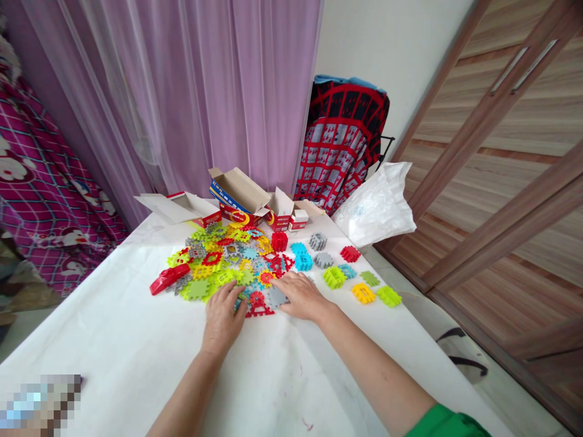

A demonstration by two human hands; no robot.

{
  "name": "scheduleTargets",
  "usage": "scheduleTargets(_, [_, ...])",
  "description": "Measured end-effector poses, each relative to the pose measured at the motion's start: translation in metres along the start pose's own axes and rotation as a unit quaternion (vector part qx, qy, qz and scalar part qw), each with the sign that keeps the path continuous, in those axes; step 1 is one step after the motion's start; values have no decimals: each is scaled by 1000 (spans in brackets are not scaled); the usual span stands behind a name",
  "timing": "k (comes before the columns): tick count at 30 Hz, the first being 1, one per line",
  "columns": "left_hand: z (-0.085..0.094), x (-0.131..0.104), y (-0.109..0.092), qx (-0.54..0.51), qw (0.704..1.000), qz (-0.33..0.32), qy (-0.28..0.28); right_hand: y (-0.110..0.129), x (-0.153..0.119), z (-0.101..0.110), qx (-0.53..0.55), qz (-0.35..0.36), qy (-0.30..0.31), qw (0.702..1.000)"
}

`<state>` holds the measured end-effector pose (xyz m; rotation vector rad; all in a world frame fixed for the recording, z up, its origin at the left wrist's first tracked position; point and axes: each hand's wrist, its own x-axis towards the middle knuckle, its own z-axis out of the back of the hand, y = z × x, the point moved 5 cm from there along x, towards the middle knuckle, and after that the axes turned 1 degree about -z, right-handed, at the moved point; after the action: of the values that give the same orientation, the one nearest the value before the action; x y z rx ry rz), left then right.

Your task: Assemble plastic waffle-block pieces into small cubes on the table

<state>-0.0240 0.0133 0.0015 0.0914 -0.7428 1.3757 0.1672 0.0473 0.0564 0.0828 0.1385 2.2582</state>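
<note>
A heap of plastic interlocking building pieces [225,276] in lime, yellow, red, grey and blue spreads over the white-covered table. At its near edge my left hand [224,312] rests on the pieces, fingers stretched out and slightly apart. My right hand [301,295] reaches over the heap's right side, fingers extended beside a grey square piece [277,297]; whether it touches that piece is hard to tell. Between the hands lies a red triangular piece [259,308]. A red toy part [169,279] sits at the heap's left edge.
Stacks of sorted pieces, including lime [334,277], blue [303,261] and yellow [363,293], stand to the right. Open cardboard boxes [241,188] line the table's back. A white plastic bag [376,206] is by the back right corner. A pixelated object [39,400] lies front left.
</note>
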Motion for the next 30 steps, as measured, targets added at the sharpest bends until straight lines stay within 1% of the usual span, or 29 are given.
scheduleTargets(6, [-1,0,1,3,1000,-7,-2,5,3,-6,-62,65,-6,996])
scheduleTargets(8, [-2,0,2,-2,1000,-11,-4,4,3,-5,-64,73,-10,995])
scheduleTargets(10, [-3,-1,4,-7,1000,-14,-5,-4,1,1,-48,66,-22,996])
scheduleTargets(11, [-3,-1,5,-8,1000,-15,-5,-13,-2,7,-32,54,-34,997])
scheduleTargets(13, [-4,-1,7,-7,1000,-16,-5,-39,-8,21,8,14,-67,998])
scheduleTargets(16, [-6,-1,8,-2,1000,-24,3,-95,-19,44,53,-73,-104,990])
scheduleTargets(18, [-7,-1,9,2,1000,-25,7,-131,-24,55,41,-126,-94,987])
scheduleTargets(20, [-9,-2,10,5,1000,-26,10,-157,-25,62,8,-148,-67,987])
scheduleTargets(21, [-10,-2,11,7,1000,-27,10,-165,-24,63,-10,-148,-52,988])
scheduleTargets(23, [-12,-2,12,8,999,-31,9,-174,-21,63,-45,-132,-27,990])
scheduleTargets(26, [-12,-2,13,13,999,-36,2,-178,-13,60,-87,-102,0,991])
scheduleTargets(30, [-11,-2,13,19,999,-48,-2,-184,-5,55,-107,-56,18,992])
